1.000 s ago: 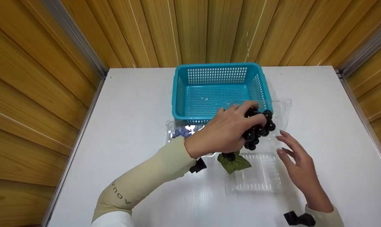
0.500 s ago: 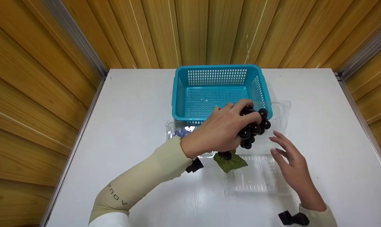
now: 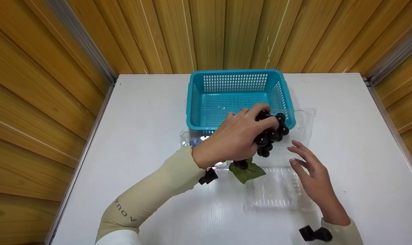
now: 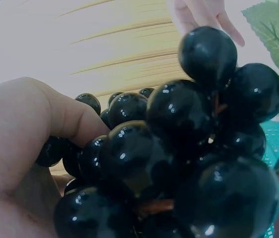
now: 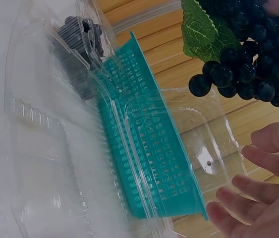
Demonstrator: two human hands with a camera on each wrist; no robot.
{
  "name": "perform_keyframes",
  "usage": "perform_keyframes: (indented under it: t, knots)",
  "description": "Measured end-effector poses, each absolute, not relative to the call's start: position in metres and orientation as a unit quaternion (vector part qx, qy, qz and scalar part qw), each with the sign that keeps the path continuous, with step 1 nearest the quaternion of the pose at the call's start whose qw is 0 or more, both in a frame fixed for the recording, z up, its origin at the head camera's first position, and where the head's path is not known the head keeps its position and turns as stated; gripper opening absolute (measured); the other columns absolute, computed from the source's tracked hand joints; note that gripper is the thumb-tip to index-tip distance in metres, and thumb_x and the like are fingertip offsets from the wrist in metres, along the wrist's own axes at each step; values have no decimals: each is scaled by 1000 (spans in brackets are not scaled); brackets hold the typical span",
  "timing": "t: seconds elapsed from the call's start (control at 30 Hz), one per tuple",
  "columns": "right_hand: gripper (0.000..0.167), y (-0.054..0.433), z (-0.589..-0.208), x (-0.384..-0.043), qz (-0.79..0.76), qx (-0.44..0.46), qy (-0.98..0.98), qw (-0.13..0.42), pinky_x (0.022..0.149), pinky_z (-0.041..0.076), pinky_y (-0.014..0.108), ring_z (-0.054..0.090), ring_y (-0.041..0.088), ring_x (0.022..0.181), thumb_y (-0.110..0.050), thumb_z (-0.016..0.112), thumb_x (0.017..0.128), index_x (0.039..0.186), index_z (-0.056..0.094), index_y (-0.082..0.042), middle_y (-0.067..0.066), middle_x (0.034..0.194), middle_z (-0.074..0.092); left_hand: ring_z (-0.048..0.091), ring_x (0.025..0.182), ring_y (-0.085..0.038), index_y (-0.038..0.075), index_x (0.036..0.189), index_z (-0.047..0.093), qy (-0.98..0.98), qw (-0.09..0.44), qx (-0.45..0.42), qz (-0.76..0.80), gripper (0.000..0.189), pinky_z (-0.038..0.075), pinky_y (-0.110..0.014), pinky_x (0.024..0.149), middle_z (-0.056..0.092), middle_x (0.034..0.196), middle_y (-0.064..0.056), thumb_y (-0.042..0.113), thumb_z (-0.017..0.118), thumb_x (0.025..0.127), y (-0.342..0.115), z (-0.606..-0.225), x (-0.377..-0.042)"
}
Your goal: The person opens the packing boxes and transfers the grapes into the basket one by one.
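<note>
A person's left hand (image 3: 235, 137) holds a bunch of glossy black grapes (image 3: 273, 135) in the air above a white, smooth-topped table (image 3: 148, 112), the fingers curled around the round, beadlike fruit. A green leaf (image 3: 250, 173) with a toothed edge and raised veins hangs from the near end of the bunch. The right hand (image 3: 311, 178) hovers beside the grapes without touching them, its fingers slightly bent and apart.

Below lies a clear, thin plastic container (image 3: 275, 190), its rectangular base marked with short ribs and its transparent lid (image 3: 304, 124) standing toward a turquoise plastic basket (image 3: 236, 71). The basket, rounded at the corners, has walls and a floor pierced by a grid of small holes. Beside it, partly hidden by the left forearm, a second clear container (image 3: 183, 139) encloses a clustered bluish-purple bunch (image 3: 194, 141). Pale, stretchy sleeves (image 3: 165, 178) cover the forearms, the left one bearing dark lettering. Yellow-brown, wood-grained panels (image 3: 209, 37) rise behind the table.
</note>
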State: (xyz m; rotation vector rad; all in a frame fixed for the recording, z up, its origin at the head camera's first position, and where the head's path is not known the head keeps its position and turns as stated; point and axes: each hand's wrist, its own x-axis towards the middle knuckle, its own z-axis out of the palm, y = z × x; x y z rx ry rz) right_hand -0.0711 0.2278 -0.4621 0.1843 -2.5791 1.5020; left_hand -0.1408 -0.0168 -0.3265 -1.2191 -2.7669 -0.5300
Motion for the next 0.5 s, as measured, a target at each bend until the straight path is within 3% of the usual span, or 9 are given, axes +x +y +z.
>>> perform_keyframes:
  t: [0.5]
  knots:
    - [32, 225, -465, -71, 508, 67, -855, 75, 94, 41, 5, 40, -6, 133, -10, 54, 98, 130, 58, -10, 0, 148, 46, 52, 110, -21, 33, 123, 55, -910, 19, -377, -174, 45, 51, -41, 84, 42, 145, -2, 13, 67, 85, -21, -325, -145]
